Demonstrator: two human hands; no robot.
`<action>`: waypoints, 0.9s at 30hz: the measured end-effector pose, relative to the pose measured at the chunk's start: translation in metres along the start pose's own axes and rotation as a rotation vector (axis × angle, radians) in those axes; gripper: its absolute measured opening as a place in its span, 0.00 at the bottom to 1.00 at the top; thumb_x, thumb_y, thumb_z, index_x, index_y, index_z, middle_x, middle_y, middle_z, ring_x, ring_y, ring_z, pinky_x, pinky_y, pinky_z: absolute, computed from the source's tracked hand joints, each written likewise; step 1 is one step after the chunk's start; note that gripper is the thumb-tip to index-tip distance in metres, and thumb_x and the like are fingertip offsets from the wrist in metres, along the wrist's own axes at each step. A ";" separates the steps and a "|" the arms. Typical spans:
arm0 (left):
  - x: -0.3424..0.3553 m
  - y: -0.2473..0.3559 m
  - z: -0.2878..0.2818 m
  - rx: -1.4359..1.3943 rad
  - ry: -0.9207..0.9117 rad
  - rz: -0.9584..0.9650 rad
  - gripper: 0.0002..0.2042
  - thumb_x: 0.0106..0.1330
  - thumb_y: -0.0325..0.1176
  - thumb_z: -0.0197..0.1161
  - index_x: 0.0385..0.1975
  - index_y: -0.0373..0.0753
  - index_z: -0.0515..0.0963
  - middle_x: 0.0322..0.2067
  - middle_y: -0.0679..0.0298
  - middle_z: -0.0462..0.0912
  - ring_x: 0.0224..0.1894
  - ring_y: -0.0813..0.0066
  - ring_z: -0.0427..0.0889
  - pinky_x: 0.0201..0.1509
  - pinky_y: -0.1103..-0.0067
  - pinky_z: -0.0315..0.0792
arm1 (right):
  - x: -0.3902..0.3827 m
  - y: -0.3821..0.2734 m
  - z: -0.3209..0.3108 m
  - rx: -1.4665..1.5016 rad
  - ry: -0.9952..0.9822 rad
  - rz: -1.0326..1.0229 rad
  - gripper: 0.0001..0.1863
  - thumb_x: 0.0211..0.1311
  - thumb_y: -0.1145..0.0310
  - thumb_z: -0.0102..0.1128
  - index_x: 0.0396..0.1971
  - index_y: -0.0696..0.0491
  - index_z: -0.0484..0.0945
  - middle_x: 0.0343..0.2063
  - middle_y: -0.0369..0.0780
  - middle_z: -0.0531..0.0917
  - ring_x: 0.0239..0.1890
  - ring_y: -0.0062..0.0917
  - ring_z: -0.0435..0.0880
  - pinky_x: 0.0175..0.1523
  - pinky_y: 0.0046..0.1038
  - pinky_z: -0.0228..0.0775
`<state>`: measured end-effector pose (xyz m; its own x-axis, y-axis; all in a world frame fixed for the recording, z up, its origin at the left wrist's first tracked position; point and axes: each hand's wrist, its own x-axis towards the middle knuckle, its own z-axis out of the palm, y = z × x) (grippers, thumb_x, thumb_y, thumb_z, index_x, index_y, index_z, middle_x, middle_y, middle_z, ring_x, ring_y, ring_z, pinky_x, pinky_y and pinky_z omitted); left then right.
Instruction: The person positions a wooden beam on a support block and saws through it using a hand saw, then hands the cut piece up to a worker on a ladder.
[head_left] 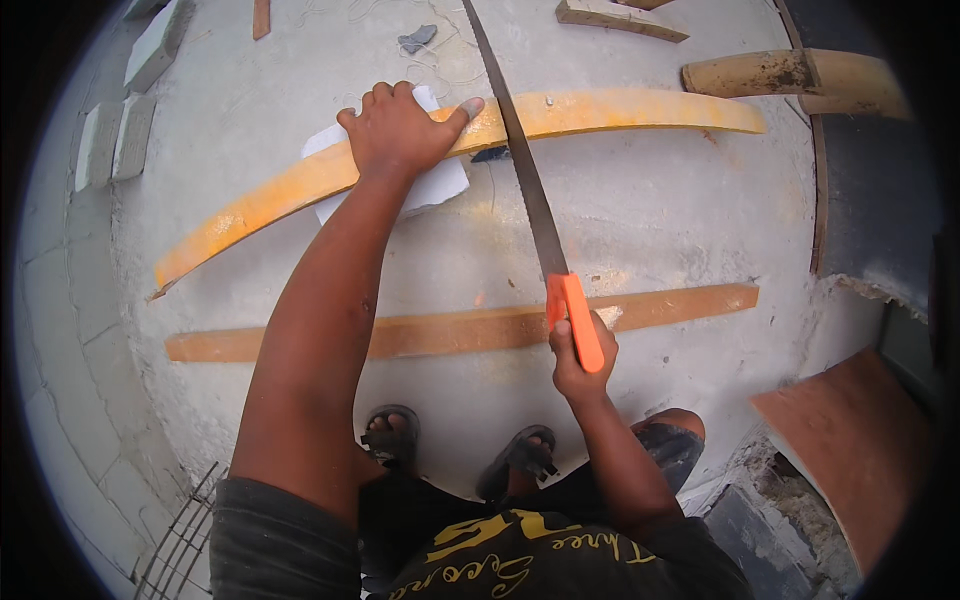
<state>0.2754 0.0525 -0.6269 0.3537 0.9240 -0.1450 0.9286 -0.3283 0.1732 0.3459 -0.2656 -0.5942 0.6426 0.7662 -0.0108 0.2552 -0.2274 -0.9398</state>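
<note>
A long yellowish wooden plank (640, 111) lies across a white block (437, 190) on the floor. My left hand (400, 135) presses down on the plank over the block, its fingers curled past the far edge and the thumb stretched along the wood towards the saw. In my right hand (585, 365) is the orange handle of a handsaw (538, 205), with the fingers wrapped around it. The saw's long blade crosses the plank just right of my left thumb, its toothed edge facing left. Whether the teeth have cut into the wood cannot be seen.
A second, browner plank (450, 332) lies nearer my sandalled feet. Pale blocks (155, 50) stand at the left, with wire mesh (180, 540) at the lower left. A bamboo pole (750, 74) and short timber (622, 18) are at the upper right, a brown board (850, 440) at the lower right.
</note>
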 end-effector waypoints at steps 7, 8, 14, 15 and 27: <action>-0.003 0.004 -0.002 -0.004 0.016 -0.007 0.47 0.58 0.78 0.52 0.57 0.35 0.79 0.52 0.54 0.80 0.58 0.62 0.77 0.63 0.60 0.59 | 0.064 -0.017 0.027 0.087 -0.022 0.186 0.20 0.74 0.60 0.62 0.25 0.58 0.71 0.15 0.34 0.68 0.18 0.16 0.64 0.25 0.25 0.60; -0.003 0.005 -0.003 0.000 0.008 -0.018 0.48 0.57 0.78 0.52 0.57 0.35 0.79 0.52 0.54 0.80 0.58 0.62 0.77 0.63 0.60 0.59 | 0.094 -0.015 0.037 0.077 -0.042 0.136 0.21 0.74 0.58 0.61 0.25 0.57 0.70 0.15 0.34 0.68 0.18 0.16 0.65 0.25 0.25 0.60; -0.001 0.003 -0.001 0.005 -0.018 -0.036 0.48 0.57 0.79 0.52 0.58 0.35 0.78 0.52 0.55 0.80 0.59 0.63 0.77 0.64 0.59 0.59 | -0.036 -0.014 -0.014 -0.175 -0.058 -0.014 0.09 0.66 0.72 0.66 0.28 0.60 0.77 0.15 0.39 0.75 0.15 0.22 0.76 0.25 0.26 0.68; -0.002 0.003 0.000 0.029 -0.002 -0.038 0.48 0.57 0.79 0.52 0.59 0.35 0.78 0.53 0.55 0.80 0.59 0.63 0.77 0.64 0.59 0.59 | -0.058 -0.013 -0.029 -0.189 -0.082 -0.064 0.10 0.66 0.72 0.66 0.28 0.60 0.78 0.15 0.41 0.77 0.15 0.24 0.78 0.25 0.25 0.70; -0.003 0.004 0.000 -0.027 0.034 -0.023 0.48 0.57 0.79 0.52 0.55 0.34 0.80 0.51 0.53 0.81 0.59 0.61 0.76 0.64 0.56 0.57 | -0.001 -0.007 0.001 -0.025 0.021 0.001 0.10 0.68 0.69 0.66 0.30 0.60 0.79 0.16 0.37 0.76 0.18 0.19 0.72 0.27 0.24 0.67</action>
<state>0.2776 0.0484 -0.6258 0.3280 0.9375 -0.1162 0.9328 -0.3020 0.1967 0.3428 -0.2645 -0.5877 0.6581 0.7529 -0.0044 0.2722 -0.2433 -0.9310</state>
